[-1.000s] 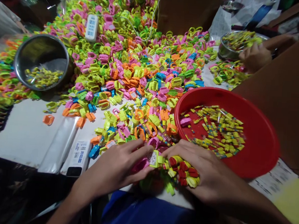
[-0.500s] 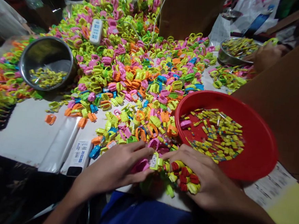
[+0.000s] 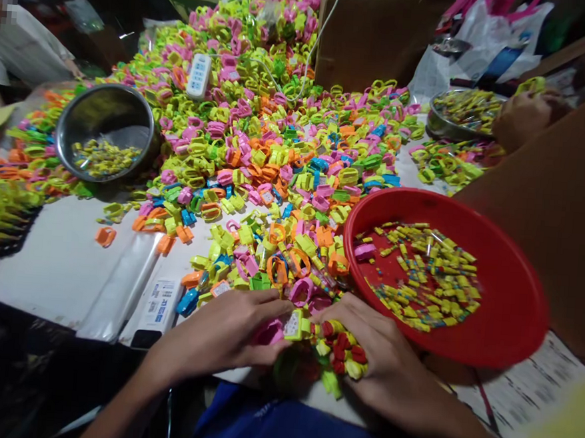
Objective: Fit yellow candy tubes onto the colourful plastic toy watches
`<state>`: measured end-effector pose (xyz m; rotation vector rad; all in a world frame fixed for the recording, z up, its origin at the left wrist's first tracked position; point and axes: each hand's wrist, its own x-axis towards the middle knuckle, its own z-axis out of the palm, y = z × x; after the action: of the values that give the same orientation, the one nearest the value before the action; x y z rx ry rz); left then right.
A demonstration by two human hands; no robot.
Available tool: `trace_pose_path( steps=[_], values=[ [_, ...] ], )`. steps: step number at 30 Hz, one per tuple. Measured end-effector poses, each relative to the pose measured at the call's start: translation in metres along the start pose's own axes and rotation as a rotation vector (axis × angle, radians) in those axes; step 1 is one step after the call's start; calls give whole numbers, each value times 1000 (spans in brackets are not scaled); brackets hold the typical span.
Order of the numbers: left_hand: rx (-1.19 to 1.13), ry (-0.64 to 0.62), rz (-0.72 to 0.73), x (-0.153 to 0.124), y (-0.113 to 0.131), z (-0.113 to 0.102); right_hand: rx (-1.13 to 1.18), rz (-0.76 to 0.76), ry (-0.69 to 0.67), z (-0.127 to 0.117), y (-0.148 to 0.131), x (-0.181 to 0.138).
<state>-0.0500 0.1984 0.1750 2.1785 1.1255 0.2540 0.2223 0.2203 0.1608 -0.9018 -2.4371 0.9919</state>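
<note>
Low in the middle, the fingers and thumb of my left hand (image 3: 224, 331) are closed on a yellow-green toy watch (image 3: 294, 325) with a white printed face. A pink toy watch (image 3: 268, 333) shows between those same fingers. My right hand (image 3: 380, 355) is curled around a bunch of small yellow and red tubes (image 3: 342, 348). Its fingertips are close to the watch's strap end, with one tube pointing at it; whether they touch is hard to tell. Loose toy watches (image 3: 301, 291) lie just beyond both hands.
A red basin (image 3: 510, 327) with yellow tubes stands at right. Steel bowls (image 3: 68, 126) sit left and far right. A heap of toy watches (image 3: 258, 136) fills the middle, with a power strip (image 3: 198, 76) on it. A co-worker's hand (image 3: 527, 115) is far right, beside cardboard (image 3: 549, 197).
The camera view has shifted, so most things sit lower and the left side lies further right. The held toy watch and both hands have moved slightly left; both grips look the same.
</note>
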Motion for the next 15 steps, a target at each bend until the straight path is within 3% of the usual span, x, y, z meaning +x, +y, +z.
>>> trace_pose_path(
  steps=[7,9,12,15],
  values=[
    [-13,22,-85,-5,-9,-6,176,188,108,-5,9,-7],
    [-69,116,-184,-11,-22,-10,236,312,226,-7,12,-9],
    [-201,351,-363,-16,-48,-16,309,538,408,-5,13,-12],
    [-252,503,-474,-13,-65,-21,445,636,328,0,10,-11]
  ],
)
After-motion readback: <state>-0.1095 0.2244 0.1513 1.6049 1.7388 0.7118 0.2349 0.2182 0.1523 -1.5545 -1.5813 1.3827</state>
